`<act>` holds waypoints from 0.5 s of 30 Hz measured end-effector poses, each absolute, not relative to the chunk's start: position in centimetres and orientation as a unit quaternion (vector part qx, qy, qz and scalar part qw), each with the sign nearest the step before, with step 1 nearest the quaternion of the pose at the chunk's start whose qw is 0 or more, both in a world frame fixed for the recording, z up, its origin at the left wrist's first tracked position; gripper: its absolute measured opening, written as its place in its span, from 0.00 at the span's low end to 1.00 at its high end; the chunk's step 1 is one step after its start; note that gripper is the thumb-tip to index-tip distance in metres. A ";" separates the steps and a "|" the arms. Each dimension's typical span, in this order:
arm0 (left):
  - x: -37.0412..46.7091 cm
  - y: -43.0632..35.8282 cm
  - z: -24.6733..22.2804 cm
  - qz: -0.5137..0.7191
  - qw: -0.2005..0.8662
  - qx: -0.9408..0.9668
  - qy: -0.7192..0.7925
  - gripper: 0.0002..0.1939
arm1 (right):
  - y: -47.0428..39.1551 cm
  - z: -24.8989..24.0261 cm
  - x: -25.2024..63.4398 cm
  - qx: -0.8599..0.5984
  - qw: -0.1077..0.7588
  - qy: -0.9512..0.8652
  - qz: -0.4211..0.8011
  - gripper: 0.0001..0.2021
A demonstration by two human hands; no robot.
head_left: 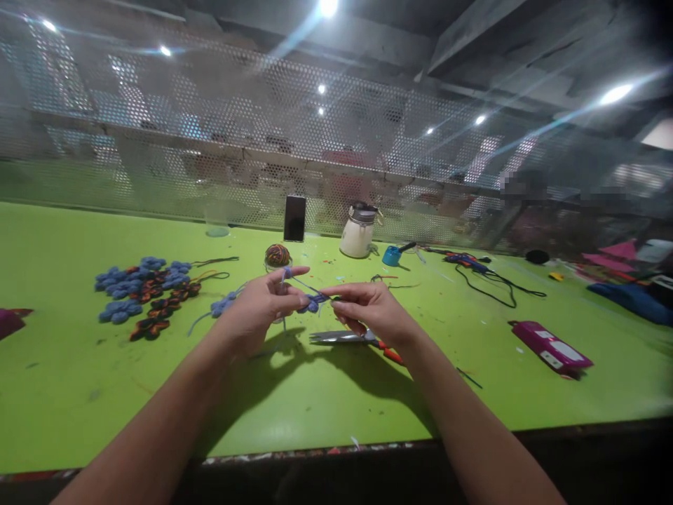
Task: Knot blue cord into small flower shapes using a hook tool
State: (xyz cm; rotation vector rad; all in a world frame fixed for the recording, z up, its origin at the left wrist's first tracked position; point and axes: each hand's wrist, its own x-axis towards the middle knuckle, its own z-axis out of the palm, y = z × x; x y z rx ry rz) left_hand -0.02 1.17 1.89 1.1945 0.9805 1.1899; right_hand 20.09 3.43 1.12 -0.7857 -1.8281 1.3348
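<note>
My left hand (255, 308) pinches a small blue crocheted piece (314, 303) between thumb and finger. Blue yarn (305, 284) loops round its raised index finger and runs across to the work. My right hand (376, 307) is closed in a pinch at the piece's right edge, on what looks like a thin crochet hook, mostly hidden by the fingers. Beneath that hand lie scissors (341, 337) with orange handles. Left of my hands are several blue crocheted flowers (120, 282) and dark orange-and-black ones (153, 324). Another blue piece (223, 304) rests beside my left wrist.
A multicoloured yarn ball (277, 255), an upright phone (295, 219), a white jar (357, 235) and a blue pot (391, 256) stand along the back. To the right are a corded glue gun (467, 262) and a magenta power strip (551, 347). Perforated metal screens the far side.
</note>
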 end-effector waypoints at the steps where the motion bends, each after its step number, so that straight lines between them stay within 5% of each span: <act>1: 0.0 1.1 1.9 0.505 0.558 0.509 0.418 0.30 | 3.4 1.2 20.2 -0.306 0.354 -0.725 0.506 0.16; 15: 0.6 0.6 2.3 0.508 0.527 0.547 0.406 0.29 | 2.7 3.0 21.8 -0.297 0.267 -0.870 0.290 0.17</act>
